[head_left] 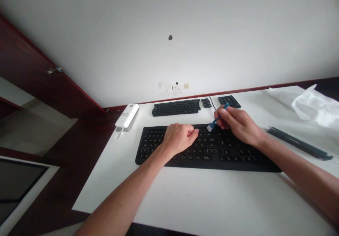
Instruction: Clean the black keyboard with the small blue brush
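Right hand [235, 121]: fingers pinched round brush [212, 125] | left hand [178, 135]: fingers curled closed on keyboard base [202, 147], contents hidden | best: light strokes toward near edge of desk [190, 197]

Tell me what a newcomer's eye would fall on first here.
Probably the large black keyboard base across the middle of the white desk, with the curled left hand over it and the right hand pinching a small blue brush, bristles downward, at its far side. Next might come the black keys laid out behind it, toward the wall, and the white device near the desk's left edge.
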`<state>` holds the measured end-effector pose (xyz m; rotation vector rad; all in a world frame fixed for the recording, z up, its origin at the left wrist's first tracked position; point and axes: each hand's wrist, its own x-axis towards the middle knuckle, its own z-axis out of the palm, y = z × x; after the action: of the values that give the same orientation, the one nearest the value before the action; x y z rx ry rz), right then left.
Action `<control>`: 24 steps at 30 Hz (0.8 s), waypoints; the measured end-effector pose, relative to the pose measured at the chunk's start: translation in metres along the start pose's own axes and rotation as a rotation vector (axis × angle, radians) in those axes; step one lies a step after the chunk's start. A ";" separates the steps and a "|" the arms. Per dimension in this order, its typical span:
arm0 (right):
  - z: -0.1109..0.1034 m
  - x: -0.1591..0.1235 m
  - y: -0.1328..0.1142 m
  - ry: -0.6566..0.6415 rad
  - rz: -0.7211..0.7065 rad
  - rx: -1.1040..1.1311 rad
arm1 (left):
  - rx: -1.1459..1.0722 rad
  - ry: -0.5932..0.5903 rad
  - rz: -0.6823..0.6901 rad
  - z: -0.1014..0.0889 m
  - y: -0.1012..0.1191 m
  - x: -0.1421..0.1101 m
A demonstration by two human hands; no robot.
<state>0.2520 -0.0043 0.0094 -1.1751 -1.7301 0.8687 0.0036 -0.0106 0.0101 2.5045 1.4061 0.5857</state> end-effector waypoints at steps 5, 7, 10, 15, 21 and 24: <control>0.002 0.000 -0.003 -0.079 0.017 0.062 | 0.007 -0.010 -0.016 0.000 0.001 0.000; 0.000 0.000 -0.006 -0.006 0.008 0.075 | 0.017 -0.013 -0.012 0.000 0.000 0.000; -0.002 0.002 -0.005 -0.107 0.009 0.024 | 0.024 -0.018 -0.011 0.001 0.000 0.001; -0.003 0.003 -0.004 -0.108 0.020 0.081 | 0.034 -0.024 -0.027 0.001 -0.001 0.001; 0.000 0.003 -0.007 -0.240 0.003 0.023 | 0.034 -0.026 -0.024 0.002 -0.001 0.001; 0.003 0.002 -0.007 -0.228 0.019 0.100 | 0.031 -0.022 -0.022 0.001 -0.001 0.001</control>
<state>0.2461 -0.0050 0.0147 -1.0610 -1.8349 1.1239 0.0041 -0.0094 0.0088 2.5083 1.4432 0.5349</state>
